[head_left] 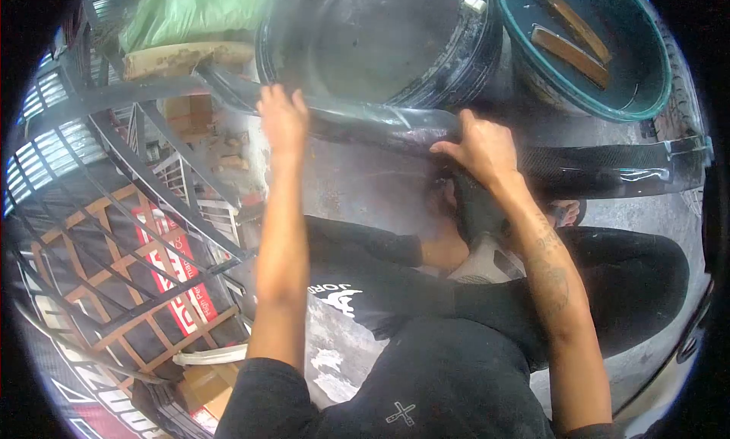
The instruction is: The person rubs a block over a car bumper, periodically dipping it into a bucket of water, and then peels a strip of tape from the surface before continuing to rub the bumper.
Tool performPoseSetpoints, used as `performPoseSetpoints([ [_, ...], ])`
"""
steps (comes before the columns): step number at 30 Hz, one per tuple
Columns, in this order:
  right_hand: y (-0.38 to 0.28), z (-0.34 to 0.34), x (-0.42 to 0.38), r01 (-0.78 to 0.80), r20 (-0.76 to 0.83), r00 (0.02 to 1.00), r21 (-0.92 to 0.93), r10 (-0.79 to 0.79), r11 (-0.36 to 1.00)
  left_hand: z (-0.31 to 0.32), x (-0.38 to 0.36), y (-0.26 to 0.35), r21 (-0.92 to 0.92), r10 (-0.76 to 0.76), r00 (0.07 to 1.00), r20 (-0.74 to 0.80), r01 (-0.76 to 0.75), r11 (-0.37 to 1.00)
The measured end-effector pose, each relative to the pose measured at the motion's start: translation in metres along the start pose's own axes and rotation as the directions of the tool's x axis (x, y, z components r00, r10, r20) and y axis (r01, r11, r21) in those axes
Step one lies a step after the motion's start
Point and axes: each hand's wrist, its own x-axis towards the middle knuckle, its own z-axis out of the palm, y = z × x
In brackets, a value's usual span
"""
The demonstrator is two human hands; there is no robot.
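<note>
A long, glossy black part with a carbon-like weave (593, 161) lies across the view in front of my body, wet-looking and shiny. My left hand (283, 120) grips its upper edge left of the middle, with fingers bent over it. Farther right, my right hand (483, 146) holds the same part, its fingers over the top edge and its thumb pointing left along the surface. The far left stretch of the part narrows and bends up toward a tan bag.
Beyond the part stand a round black tub (365, 36) and a teal basin (585, 112) of water with wooden blocks (570, 55). A green plastic bag (194, 13) lies at the upper left. Metal racks (122, 310) and a cardboard box (209, 389) are at the left.
</note>
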Motion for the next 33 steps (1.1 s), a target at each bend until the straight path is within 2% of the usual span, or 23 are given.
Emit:
performPoseSetpoints([
  [2, 0.0, -0.002, 0.003, -0.021, 0.048, 0.999, 0.002, 0.021, 1.0, 0.006, -0.028, 0.055, -0.135, 0.102, 0.988, -0.12, -0.118, 0.984],
  [3, -0.001, -0.004, 0.002, -0.032, 0.056, 0.998, -0.001, 0.032, 0.999, 0.005, -0.046, 0.095, -0.106, 0.213, 0.971, -0.111, -0.225, 0.969],
  [4, 0.0, -0.005, 0.002, -0.035, 0.053, 0.998, -0.002, 0.035, 0.999, -0.018, -0.055, 0.128, -0.258, 0.114, 0.989, 0.091, -0.087, 0.962],
  [6, 0.0, -0.004, 0.001, -0.015, 0.04, 0.999, -0.003, 0.015, 1.0, -0.005, -0.04, 0.075, -0.231, 0.287, 0.957, -0.038, -0.288, 0.929],
  [7, 0.0, -0.003, 0.003, -0.014, 0.042, 0.999, -0.001, 0.014, 1.0, -0.013, -0.019, 0.042, -0.239, 0.191, 0.975, 0.111, -0.161, 0.958],
  [8, -0.001, -0.003, 0.002, -0.007, 0.043, 0.999, 0.007, 0.006, 1.0, -0.015, -0.006, 0.018, -0.154, 0.072, 0.997, 0.027, -0.068, 0.986],
  [10, 0.004, -0.006, 0.001, -0.008, 0.03, 1.0, 0.004, 0.007, 1.0, 0.0, -0.004, 0.016, 0.05, 0.057, 0.988, -0.144, -0.05, 0.998],
  [12, 0.002, -0.003, 0.001, -0.017, 0.05, 0.999, 0.002, 0.017, 1.0, 0.013, -0.044, 0.08, -0.017, 0.232, 0.953, -0.195, -0.24, 0.971],
  [13, 0.001, -0.003, 0.0, -0.023, 0.051, 0.998, 0.003, 0.023, 1.0, -0.005, -0.058, 0.121, -0.172, 0.183, 0.983, -0.029, -0.185, 0.968],
  [14, 0.001, -0.004, 0.001, -0.019, 0.049, 0.999, 0.007, 0.019, 1.0, -0.01, -0.059, 0.125, -0.201, 0.21, 0.978, 0.014, -0.203, 0.958],
  [16, 0.001, -0.005, 0.003, -0.012, 0.057, 0.998, 0.011, 0.011, 1.0, -0.005, -0.036, 0.069, -0.201, 0.291, 0.954, -0.074, -0.3, 0.933],
  [17, 0.0, -0.004, 0.003, -0.002, 0.046, 0.999, 0.012, 0.001, 1.0, -0.007, -0.022, 0.041, -0.163, 0.153, 0.988, 0.004, -0.15, 0.975],
  [18, 0.001, -0.004, 0.001, 0.006, 0.033, 0.999, 0.014, -0.007, 1.0, -0.002, -0.028, 0.043, -0.168, 0.158, 0.987, 0.013, -0.154, 0.974],
  [20, 0.005, 0.0, 0.003, 0.009, 0.0, 1.0, 0.017, -0.009, 1.0, 0.011, -0.03, 0.053, 0.012, 0.098, 0.975, -0.199, -0.098, 0.995],
  [21, 0.005, 0.0, 0.002, 0.005, 0.017, 1.0, 0.018, -0.005, 1.0, 0.0, -0.047, 0.092, -0.2, 0.146, 0.981, -0.126, -0.169, 0.965],
  [22, 0.004, 0.0, 0.001, -0.001, 0.035, 0.999, 0.018, 0.001, 1.0, -0.008, -0.062, 0.131, -0.233, 0.191, 0.981, -0.022, -0.191, 0.954],
  [24, 0.004, 0.0, 0.0, 0.002, 0.038, 0.999, 0.01, -0.003, 1.0, -0.004, -0.06, 0.111, -0.304, 0.249, 0.969, -0.008, -0.239, 0.922],
  [26, 0.004, 0.003, 0.002, -0.001, 0.039, 0.999, 0.005, 0.001, 1.0, 0.002, -0.033, 0.057, -0.165, 0.236, 0.972, -0.015, -0.235, 0.958],
  [30, 0.006, -0.002, -0.001, 0.002, -0.004, 1.0, -0.005, -0.002, 1.0, 0.001, -0.061, 0.118, -0.25, 0.192, 0.978, -0.082, -0.207, 0.946],
  [31, 0.007, -0.001, 0.001, -0.005, 0.008, 1.0, 0.015, 0.005, 1.0, -0.019, -0.08, 0.154, -0.315, 0.131, 0.988, 0.087, -0.097, 0.944],
  [32, 0.006, -0.001, 0.001, -0.01, 0.026, 1.0, 0.039, 0.009, 0.999, -0.029, -0.085, 0.152, -0.392, 0.118, 0.987, 0.106, -0.068, 0.917],
  [33, 0.004, -0.002, 0.001, -0.02, 0.035, 0.999, 0.032, 0.019, 0.999, -0.022, -0.091, 0.136, -0.412, 0.096, 0.994, 0.053, -0.066, 0.909],
])
